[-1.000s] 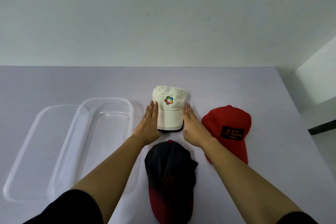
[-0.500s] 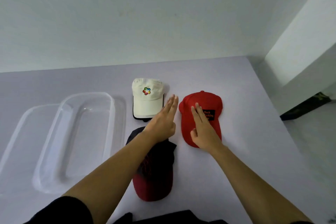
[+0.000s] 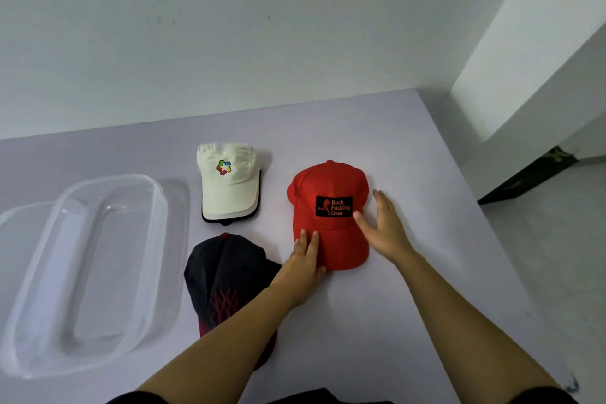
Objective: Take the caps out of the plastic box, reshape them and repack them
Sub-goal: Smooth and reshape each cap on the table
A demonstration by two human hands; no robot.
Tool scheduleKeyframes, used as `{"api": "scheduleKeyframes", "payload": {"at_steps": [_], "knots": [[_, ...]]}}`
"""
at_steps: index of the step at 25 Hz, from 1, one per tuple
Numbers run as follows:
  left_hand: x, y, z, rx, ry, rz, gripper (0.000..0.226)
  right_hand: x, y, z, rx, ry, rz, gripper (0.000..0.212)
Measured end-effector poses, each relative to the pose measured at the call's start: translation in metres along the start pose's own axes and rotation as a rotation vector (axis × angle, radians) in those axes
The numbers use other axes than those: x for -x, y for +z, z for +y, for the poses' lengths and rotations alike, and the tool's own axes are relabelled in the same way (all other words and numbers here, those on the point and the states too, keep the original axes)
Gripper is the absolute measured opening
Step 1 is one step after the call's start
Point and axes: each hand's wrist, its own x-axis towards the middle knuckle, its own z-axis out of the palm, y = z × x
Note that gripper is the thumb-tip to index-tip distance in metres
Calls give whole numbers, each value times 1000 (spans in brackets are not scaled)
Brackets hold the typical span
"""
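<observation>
The left grip (image 3: pixel 303 261) is laid flat on the red cap (image 3: pixel 328 180). Its fingers (image 3: pixel 313 241) are straight and pressed together on the left edge of the brim, and nothing is pinched by them. The right grip (image 3: pixel 382 229) is spread. Its thumb (image 3: pixel 360 221) is placed on the cap just beside the black patch, and the other fingers are stretched along the right side of the crown. Whether they are touching the crown or are only beside it cannot be told.

The red cap is found between the two grips, lying on the desk (image 3: pixel 442 272) with the brim turned towards the person.

The dark cap (image 3: pixel 226 272) is crossed by the left forearm. It is lying just to the left of the red cap, nearer to the person, and a red pattern is seen on its brim. The white cap (image 3: pixel 229 187) is placed behind the dark one, apart from the red cap. A coloured logo is seen on its front, and a black edge under its brim.

The box (image 3: pixel 157 193), made of clear plastic, is standing at the left of the desk, near the white and dark caps. All three caps are lying outside it.
</observation>
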Motion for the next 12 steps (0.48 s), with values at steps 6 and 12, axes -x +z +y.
{"api": "scheduleKeyframes", "payload": {"at_steps": [6, 12], "knots": [[-19, -25, 12, 204, -166, 489, 25, -69, -17, -12, -65, 76, -34, 48], [-79, -80, -20, 768, -278, 472, 48, -90, -19, -8, -140, 94, -130, 39]]}}
